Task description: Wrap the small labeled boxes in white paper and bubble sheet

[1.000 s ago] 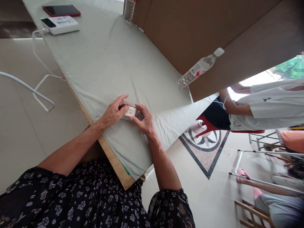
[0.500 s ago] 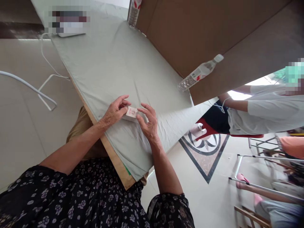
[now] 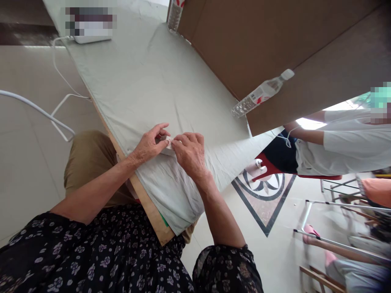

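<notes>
A small white box (image 3: 168, 151) with faint red print on top rests on the cloth-covered table near its front edge. My left hand (image 3: 149, 143) grips it from the left, the thumb pressed on its top and the fingers curved beyond it. From the right my right hand (image 3: 191, 154) pinches the box's top near the left thumb, fingers bent and close together. Much of the box is hidden behind the two hands, so I cannot make out exactly where the right fingertips meet it.
A large cardboard panel (image 3: 244, 44) stands on the table (image 3: 131, 81). A clear bottle (image 3: 262, 94) leans along it, with another bottle (image 3: 175, 16) at its far end. A blurred white device (image 3: 93, 37) with a cable is at far left. A person (image 3: 345, 142) sits at right.
My right hand has turned palm-down and closed in on the box, with its fingers now bent together over the printed top. The left hand stays at the box.
</notes>
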